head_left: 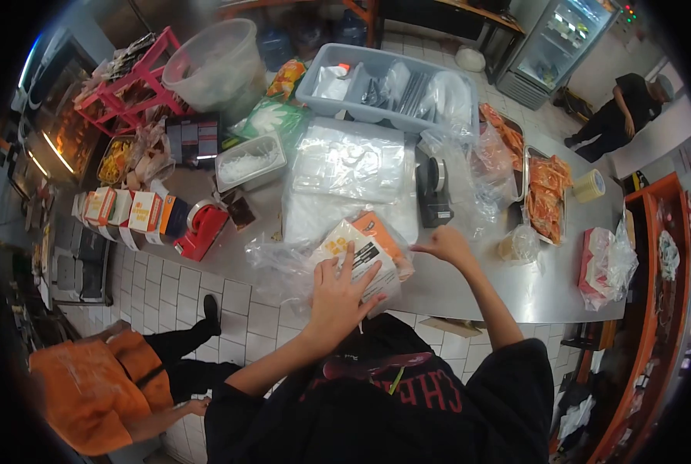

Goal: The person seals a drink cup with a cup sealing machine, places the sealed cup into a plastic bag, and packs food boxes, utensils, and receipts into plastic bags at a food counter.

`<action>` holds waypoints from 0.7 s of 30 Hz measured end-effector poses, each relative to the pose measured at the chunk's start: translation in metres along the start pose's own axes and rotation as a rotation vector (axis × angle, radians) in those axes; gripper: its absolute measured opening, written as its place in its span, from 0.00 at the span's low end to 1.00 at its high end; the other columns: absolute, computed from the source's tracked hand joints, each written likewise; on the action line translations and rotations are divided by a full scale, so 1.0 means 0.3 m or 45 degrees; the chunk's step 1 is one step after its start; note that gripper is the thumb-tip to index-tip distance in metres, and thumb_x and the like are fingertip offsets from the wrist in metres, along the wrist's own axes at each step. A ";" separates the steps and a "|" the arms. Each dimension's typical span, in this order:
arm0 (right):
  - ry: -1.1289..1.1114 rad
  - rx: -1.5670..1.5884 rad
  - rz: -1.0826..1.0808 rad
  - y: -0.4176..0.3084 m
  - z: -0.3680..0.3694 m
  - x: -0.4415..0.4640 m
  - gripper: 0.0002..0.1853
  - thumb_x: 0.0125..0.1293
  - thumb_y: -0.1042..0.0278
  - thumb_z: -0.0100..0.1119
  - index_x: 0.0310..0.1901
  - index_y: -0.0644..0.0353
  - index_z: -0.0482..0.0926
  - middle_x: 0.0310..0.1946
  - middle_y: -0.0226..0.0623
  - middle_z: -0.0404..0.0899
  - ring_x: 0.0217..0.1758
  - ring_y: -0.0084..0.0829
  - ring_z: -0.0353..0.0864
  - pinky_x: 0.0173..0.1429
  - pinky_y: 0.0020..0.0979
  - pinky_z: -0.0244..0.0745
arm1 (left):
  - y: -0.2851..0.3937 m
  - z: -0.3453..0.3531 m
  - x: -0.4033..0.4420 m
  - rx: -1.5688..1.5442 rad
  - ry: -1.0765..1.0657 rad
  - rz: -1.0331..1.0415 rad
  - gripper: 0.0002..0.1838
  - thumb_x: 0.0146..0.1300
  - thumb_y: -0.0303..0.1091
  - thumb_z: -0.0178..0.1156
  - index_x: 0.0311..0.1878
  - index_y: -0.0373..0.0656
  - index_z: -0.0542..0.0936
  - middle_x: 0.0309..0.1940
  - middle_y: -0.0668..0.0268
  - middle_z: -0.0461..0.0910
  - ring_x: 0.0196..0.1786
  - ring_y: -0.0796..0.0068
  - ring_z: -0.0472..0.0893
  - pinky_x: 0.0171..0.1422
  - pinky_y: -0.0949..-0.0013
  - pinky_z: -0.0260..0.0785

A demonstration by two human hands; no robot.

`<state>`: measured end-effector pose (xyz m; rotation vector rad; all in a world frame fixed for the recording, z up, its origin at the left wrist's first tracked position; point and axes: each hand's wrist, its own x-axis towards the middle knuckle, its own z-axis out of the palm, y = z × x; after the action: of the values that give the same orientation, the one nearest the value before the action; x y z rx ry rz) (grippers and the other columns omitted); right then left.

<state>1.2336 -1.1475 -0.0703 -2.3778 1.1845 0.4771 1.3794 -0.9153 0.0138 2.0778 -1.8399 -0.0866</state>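
A clear plastic bag (274, 267) lies at the front edge of the steel table, around or under a white carton with yellow print (337, 243) and an orange packet (379, 234). My left hand (341, 292) rests on the white carton and its printed label, fingers spread and flat. At the bag's right side, my right hand (447, 244) is closed, its fingers curled and a fingertip or thumb at the bag's edge. It appears to pinch the plastic there. Behind them lies a stack of clear plastic bags (349, 162).
A blue-grey divided bin (314, 97) stands behind the stack. Black (435, 189) and red (204, 230) tape dispensers flank it. Trays of orange-red food (546, 197) sit right; small cartons (144, 210) line the left. A person in orange (90, 387) is close left; another (627, 108) stands far right.
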 end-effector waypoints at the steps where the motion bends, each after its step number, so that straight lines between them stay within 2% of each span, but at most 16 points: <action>1: 0.009 -0.004 0.008 0.065 0.015 0.004 0.33 0.41 0.31 0.63 0.18 0.63 0.77 0.17 0.40 0.76 0.20 0.35 0.76 0.25 0.35 0.67 | 0.019 -0.014 0.012 0.019 0.008 -0.036 0.23 0.55 0.44 0.58 0.56 0.53 0.73 0.61 0.47 0.61 0.51 0.48 0.65 0.56 0.54 0.57; 3: 0.871 0.658 -0.142 0.180 0.048 0.025 0.23 0.51 0.47 0.66 0.23 0.64 0.78 0.17 0.39 0.77 0.19 0.26 0.73 0.25 0.31 0.65 | 0.082 -0.035 0.053 0.028 0.019 -0.076 0.22 0.57 0.46 0.57 0.54 0.49 0.74 0.60 0.46 0.62 0.52 0.45 0.65 0.56 0.52 0.57; 5: 0.989 0.746 -0.226 0.209 0.023 0.088 0.18 0.53 0.53 0.65 0.29 0.64 0.79 0.20 0.38 0.79 0.22 0.24 0.73 0.27 0.28 0.65 | 0.193 -0.030 0.139 -0.095 0.265 -0.056 0.19 0.61 0.44 0.53 0.50 0.42 0.75 0.55 0.47 0.67 0.53 0.47 0.66 0.58 0.52 0.57; 6: 1.103 0.842 -0.311 0.216 0.018 0.127 0.15 0.55 0.59 0.64 0.34 0.63 0.80 0.23 0.37 0.80 0.25 0.21 0.73 0.29 0.26 0.66 | 0.232 0.018 0.180 -0.559 0.159 -0.067 0.17 0.63 0.42 0.51 0.48 0.41 0.75 0.54 0.48 0.68 0.53 0.52 0.68 0.58 0.55 0.59; 7: 0.866 1.074 -0.244 0.224 0.049 0.188 0.15 0.56 0.58 0.64 0.35 0.63 0.80 0.23 0.34 0.80 0.27 0.19 0.73 0.30 0.24 0.65 | 0.261 0.098 0.227 -1.020 0.051 -0.075 0.15 0.64 0.40 0.49 0.46 0.39 0.75 0.53 0.49 0.69 0.53 0.57 0.70 0.58 0.58 0.61; 8: 0.861 1.077 -0.254 0.206 0.047 0.196 0.15 0.56 0.58 0.64 0.35 0.63 0.80 0.23 0.34 0.80 0.27 0.19 0.73 0.30 0.24 0.65 | 0.283 0.219 0.276 -1.426 -0.155 -0.242 0.14 0.66 0.39 0.47 0.46 0.39 0.74 0.51 0.52 0.71 0.52 0.62 0.72 0.57 0.61 0.63; 9: 0.692 1.298 -0.140 0.182 0.043 0.195 0.14 0.57 0.60 0.63 0.35 0.64 0.80 0.23 0.32 0.80 0.26 0.19 0.72 0.31 0.23 0.65 | 0.287 0.357 0.320 -1.827 -0.371 -0.415 0.14 0.67 0.37 0.44 0.45 0.38 0.74 0.49 0.54 0.72 0.51 0.68 0.73 0.56 0.65 0.65; 10: 0.510 1.505 -0.021 0.177 0.041 0.195 0.13 0.58 0.61 0.62 0.36 0.64 0.80 0.23 0.31 0.80 0.26 0.18 0.72 0.31 0.23 0.65 | 0.276 0.486 0.353 -2.145 -0.392 -0.659 0.15 0.68 0.38 0.43 0.45 0.37 0.73 0.47 0.56 0.73 0.50 0.69 0.74 0.55 0.67 0.66; 11: 0.568 1.633 -0.184 0.197 0.071 0.176 0.14 0.58 0.60 0.61 0.35 0.66 0.80 0.26 0.36 0.81 0.29 0.19 0.77 0.31 0.21 0.67 | 0.266 0.580 0.384 -2.458 -0.404 -0.911 0.16 0.68 0.38 0.42 0.46 0.36 0.73 0.44 0.59 0.74 0.49 0.70 0.74 0.53 0.68 0.67; 12: 0.650 1.438 -0.202 0.180 0.039 0.069 0.13 0.58 0.61 0.60 0.33 0.65 0.79 0.24 0.36 0.80 0.28 0.21 0.76 0.31 0.23 0.67 | 0.259 0.619 0.411 -2.459 -0.391 -0.913 0.16 0.68 0.38 0.42 0.46 0.36 0.73 0.44 0.59 0.74 0.49 0.70 0.74 0.53 0.68 0.67; 14: 0.708 0.923 -0.266 0.203 0.067 -0.172 0.10 0.59 0.65 0.57 0.26 0.62 0.77 0.20 0.37 0.76 0.24 0.31 0.73 0.30 0.30 0.65 | 0.236 0.669 0.438 -2.597 -0.095 -1.339 0.18 0.69 0.40 0.40 0.47 0.35 0.72 0.40 0.63 0.76 0.46 0.71 0.75 0.54 0.70 0.67; 15: 0.682 0.631 -0.394 0.203 0.066 -0.318 0.10 0.60 0.69 0.55 0.23 0.63 0.75 0.18 0.34 0.75 0.22 0.23 0.70 0.28 0.26 0.65 | 0.218 0.698 0.442 -2.783 0.020 -1.341 0.17 0.67 0.40 0.45 0.46 0.35 0.73 0.38 0.64 0.76 0.44 0.73 0.75 0.53 0.72 0.67; 16: 0.429 0.740 -0.377 0.229 0.115 -0.412 0.08 0.59 0.69 0.57 0.26 0.62 0.77 0.21 0.35 0.77 0.22 0.25 0.71 0.29 0.26 0.66 | 0.216 0.696 0.456 -2.776 0.054 -1.342 0.17 0.67 0.40 0.45 0.46 0.35 0.73 0.38 0.64 0.76 0.44 0.73 0.75 0.53 0.72 0.67; 18: 0.185 0.956 -0.358 0.200 0.137 -0.562 0.06 0.56 0.69 0.61 0.34 0.61 0.79 0.24 0.35 0.78 0.24 0.25 0.74 0.32 0.26 0.67 | 0.206 0.681 0.465 -2.677 0.133 -1.253 0.13 0.64 0.36 0.53 0.43 0.34 0.74 0.38 0.65 0.76 0.43 0.76 0.75 0.51 0.74 0.68; 19: 0.108 1.013 -0.246 0.183 0.143 -0.596 0.08 0.57 0.70 0.60 0.38 0.61 0.78 0.24 0.36 0.78 0.25 0.28 0.75 0.32 0.27 0.68 | 0.203 0.703 0.457 -2.616 0.144 -1.202 0.10 0.60 0.32 0.58 0.40 0.34 0.75 0.34 0.66 0.77 0.38 0.78 0.76 0.47 0.76 0.69; 21: 0.123 0.993 -0.302 0.175 0.131 -0.594 0.09 0.57 0.70 0.59 0.39 0.62 0.77 0.26 0.39 0.77 0.27 0.31 0.76 0.34 0.29 0.70 | 0.211 0.749 0.456 -2.507 0.198 -1.241 0.09 0.60 0.31 0.58 0.39 0.34 0.75 0.33 0.66 0.77 0.36 0.78 0.76 0.44 0.77 0.69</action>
<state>1.0844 -1.0375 -0.0291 -1.8222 0.8823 -0.1667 1.2765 -1.1045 -0.1500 0.9978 0.0702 -1.2453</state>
